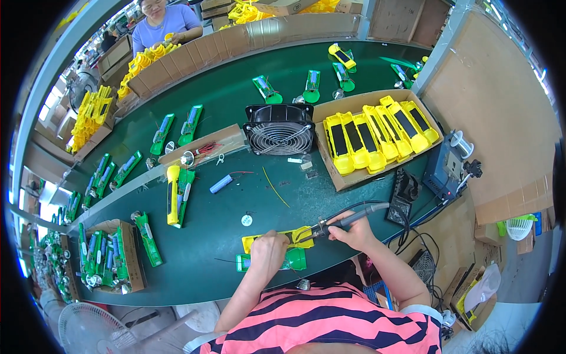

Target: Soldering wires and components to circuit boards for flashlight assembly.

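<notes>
Near the table's front edge, my left hand (pixel 268 251) is closed on a yellow flashlight housing half (pixel 250 243). My right hand (pixel 354 231) grips a soldering iron (pixel 361 213) by its grey handle. Its metal tip end reaches left over the right part of the yellow half; my fingers and the iron hide the exact contact point. Just below lies a green housing half (pixel 298 259), with a thin dark wire sticking out to its left. A round silver reflector (pixel 303 284) sits by my striped shirt.
A black fan (pixel 280 130) stands mid-table, left of a cardboard box (pixel 340 182) of yellow housings. At right are an iron holder (pixel 401 200) and a blue soldering station (pixel 445 168). A blue battery cell (pixel 221 183) lies left; a box (pixel 137 259) holds green halves. Across the belt sits a person (pixel 165 26).
</notes>
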A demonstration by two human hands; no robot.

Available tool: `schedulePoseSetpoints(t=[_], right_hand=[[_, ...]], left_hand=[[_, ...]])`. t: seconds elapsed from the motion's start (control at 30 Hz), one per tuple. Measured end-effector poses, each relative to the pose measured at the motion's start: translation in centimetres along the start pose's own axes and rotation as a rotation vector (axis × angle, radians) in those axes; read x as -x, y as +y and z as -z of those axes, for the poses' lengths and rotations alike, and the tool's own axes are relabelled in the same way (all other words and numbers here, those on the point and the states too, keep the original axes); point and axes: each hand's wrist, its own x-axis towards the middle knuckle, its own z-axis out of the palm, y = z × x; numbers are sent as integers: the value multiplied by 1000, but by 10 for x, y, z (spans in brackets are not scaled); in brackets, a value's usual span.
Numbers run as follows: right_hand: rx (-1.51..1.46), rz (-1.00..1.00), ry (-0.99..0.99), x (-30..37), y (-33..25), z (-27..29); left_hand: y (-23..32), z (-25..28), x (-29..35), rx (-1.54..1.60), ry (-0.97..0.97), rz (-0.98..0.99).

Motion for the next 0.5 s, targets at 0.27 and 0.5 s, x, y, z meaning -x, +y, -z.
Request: schedulePoseSetpoints(t=[0.27, 0.5], right_hand=[[38, 15, -67, -12, 9, -9], [98, 49, -24, -9, 18, -9]], left_hand=[[1, 1, 0, -29, -4, 8], [1, 0, -1, -48, 0, 4]])
